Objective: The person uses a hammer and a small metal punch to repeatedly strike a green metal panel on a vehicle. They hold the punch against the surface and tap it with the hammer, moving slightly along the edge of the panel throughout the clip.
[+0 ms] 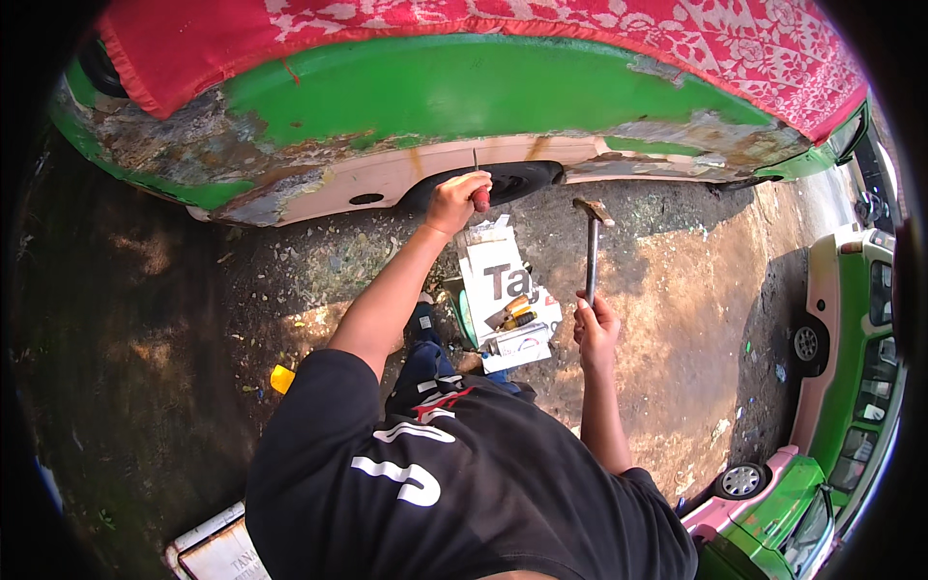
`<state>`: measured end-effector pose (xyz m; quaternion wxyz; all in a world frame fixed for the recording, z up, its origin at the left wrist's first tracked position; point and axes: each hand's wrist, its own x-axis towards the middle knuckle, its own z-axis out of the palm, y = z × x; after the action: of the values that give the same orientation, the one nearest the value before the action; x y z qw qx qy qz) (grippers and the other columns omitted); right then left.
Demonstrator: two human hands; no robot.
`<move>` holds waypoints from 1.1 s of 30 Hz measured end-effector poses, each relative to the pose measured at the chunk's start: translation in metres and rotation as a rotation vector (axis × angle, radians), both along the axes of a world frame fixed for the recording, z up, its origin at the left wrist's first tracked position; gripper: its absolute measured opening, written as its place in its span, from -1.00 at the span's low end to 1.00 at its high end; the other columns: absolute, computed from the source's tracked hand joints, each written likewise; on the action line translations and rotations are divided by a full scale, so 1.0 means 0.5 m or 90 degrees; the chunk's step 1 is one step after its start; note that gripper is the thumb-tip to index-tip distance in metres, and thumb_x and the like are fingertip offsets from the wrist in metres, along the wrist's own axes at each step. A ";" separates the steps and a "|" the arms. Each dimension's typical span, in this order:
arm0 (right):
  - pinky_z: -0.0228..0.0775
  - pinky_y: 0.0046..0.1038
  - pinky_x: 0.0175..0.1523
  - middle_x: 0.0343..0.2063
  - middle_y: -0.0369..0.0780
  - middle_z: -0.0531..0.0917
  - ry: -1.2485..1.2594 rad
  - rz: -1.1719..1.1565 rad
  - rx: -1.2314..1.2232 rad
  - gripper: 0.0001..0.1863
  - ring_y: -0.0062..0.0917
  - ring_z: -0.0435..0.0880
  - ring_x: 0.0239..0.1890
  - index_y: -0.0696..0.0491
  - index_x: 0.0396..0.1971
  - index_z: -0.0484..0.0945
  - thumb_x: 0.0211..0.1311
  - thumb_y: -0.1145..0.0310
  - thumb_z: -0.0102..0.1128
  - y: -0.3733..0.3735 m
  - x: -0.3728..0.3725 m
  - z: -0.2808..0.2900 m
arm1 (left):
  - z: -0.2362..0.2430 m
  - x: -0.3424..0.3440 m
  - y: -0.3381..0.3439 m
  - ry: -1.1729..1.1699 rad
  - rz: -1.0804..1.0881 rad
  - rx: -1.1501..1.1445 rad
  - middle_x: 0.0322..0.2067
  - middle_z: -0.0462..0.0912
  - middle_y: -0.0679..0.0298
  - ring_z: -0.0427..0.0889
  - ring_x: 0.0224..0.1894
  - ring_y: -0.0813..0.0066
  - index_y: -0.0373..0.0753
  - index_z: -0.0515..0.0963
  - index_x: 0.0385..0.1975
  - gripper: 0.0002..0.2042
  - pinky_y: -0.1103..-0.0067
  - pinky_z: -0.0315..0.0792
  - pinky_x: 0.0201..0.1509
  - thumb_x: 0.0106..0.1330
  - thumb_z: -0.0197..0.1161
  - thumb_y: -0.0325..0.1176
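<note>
My left hand (452, 201) is closed round a screwdriver (480, 199) with a red handle. Its thin shaft points up at the pale lower panel (372, 177) of a green vehicle, just above the wheel (522, 181); whether the tip touches the metal I cannot tell. Lower and to the right, my right hand (597, 324) grips a hammer (593, 256) by its shaft, the head raised and apart from both the screwdriver and the vehicle. The green bodywork (435, 92) shows rust and scraped, bare patches along its lower part.
A red patterned cloth (754, 58) covers the vehicle's upper side. On the ground between my arms lies a white printed sheet (480, 253) with several hand tools (519, 319) on it. A yellow scrap (281, 378) lies at left. More green-and-pink vehicles (860, 387) stand at right.
</note>
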<state>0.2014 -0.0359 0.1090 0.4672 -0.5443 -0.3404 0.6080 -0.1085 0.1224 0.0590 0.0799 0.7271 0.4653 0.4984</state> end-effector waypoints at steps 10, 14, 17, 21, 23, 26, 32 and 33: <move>0.02 -0.71 -0.58 -0.57 -0.47 0.47 -0.045 -0.011 -0.014 -0.77 -0.86 0.27 -0.64 0.18 -0.10 0.59 0.31 0.41 0.19 0.046 -0.005 0.019 | -0.043 -0.030 0.076 -0.018 -0.060 -0.108 -0.11 0.68 0.17 0.68 -0.14 0.29 -0.24 0.58 -0.17 -0.63 0.49 0.56 -0.07 -0.03 0.20 -0.72; -0.03 -0.72 -0.66 -0.66 -0.45 0.37 -0.070 -0.016 -0.011 -0.79 -0.84 0.21 -0.73 0.17 -0.12 0.56 0.32 0.40 0.18 0.053 -0.001 0.014 | -0.052 -0.034 0.089 0.039 -0.053 -0.085 -0.17 0.69 0.19 0.68 -0.18 0.24 -0.23 0.57 -0.16 -0.60 0.46 0.56 -0.11 -0.08 0.25 -0.71; -0.03 -0.71 -0.65 -0.66 -0.46 0.37 -0.079 -0.011 -0.011 -0.79 -0.84 0.21 -0.71 0.17 -0.11 0.56 0.32 0.40 0.18 0.055 0.002 0.009 | -0.050 -0.038 0.090 0.080 -0.048 -0.068 -0.19 0.69 0.20 0.67 -0.19 0.22 -0.23 0.56 -0.20 -0.61 0.45 0.56 -0.12 -0.10 0.28 -0.68; -0.01 -0.71 -0.62 -0.64 -0.46 0.38 -0.101 0.013 -0.009 -0.77 -0.85 0.22 -0.69 0.17 -0.10 0.56 0.32 0.39 0.18 0.058 0.005 0.011 | -0.041 -0.039 0.087 0.120 -0.067 -0.069 -0.19 0.69 0.23 0.66 -0.20 0.22 -0.24 0.54 -0.28 -0.67 0.43 0.56 -0.12 -0.12 0.30 -0.66; 0.00 -0.71 -0.61 -0.64 -0.46 0.38 -0.093 0.023 -0.019 -0.77 -0.85 0.22 -0.69 0.18 -0.09 0.56 0.33 0.39 0.18 0.061 0.006 0.013 | -0.018 -0.035 0.086 0.134 -0.087 -0.083 -0.22 0.68 0.25 0.64 -0.21 0.23 -0.24 0.53 -0.31 -0.68 0.43 0.56 -0.14 -0.12 0.29 -0.66; 0.00 -0.71 -0.61 -0.63 -0.46 0.39 -0.080 0.030 -0.004 -0.76 -0.84 0.23 -0.68 0.18 -0.09 0.56 0.33 0.38 0.18 0.065 0.004 0.003 | 0.011 -0.031 0.089 0.158 -0.128 -0.115 -0.35 0.67 0.29 0.61 -0.27 0.23 -0.24 0.50 -0.36 -0.71 0.43 0.53 -0.21 -0.14 0.28 -0.67; 0.24 -0.66 -0.38 -0.50 -0.41 0.51 -0.140 0.057 0.028 -0.68 -0.77 0.40 -0.49 0.23 -0.01 0.54 0.36 0.33 0.17 0.072 -0.006 -0.025 | 0.039 -0.033 0.097 0.180 -0.181 -0.184 -0.55 0.58 0.40 0.54 -0.34 0.29 -0.19 0.41 -0.52 -0.79 0.42 0.45 -0.30 -0.10 0.22 -0.67; 0.35 -0.63 -0.28 -0.44 -0.38 0.58 -0.165 0.060 0.030 -0.65 -0.73 0.48 -0.41 0.26 0.01 0.53 0.36 0.33 0.17 0.076 -0.010 -0.029 | 0.042 -0.035 0.099 0.179 -0.179 -0.195 -0.56 0.56 0.37 0.54 -0.35 0.28 -0.21 0.42 -0.49 -0.78 0.41 0.45 -0.30 -0.09 0.23 -0.68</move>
<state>0.1965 0.0020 0.0947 0.4026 -0.5905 -0.4371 0.5460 -0.1258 0.1717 0.0798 0.1918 0.8264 0.4363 0.2999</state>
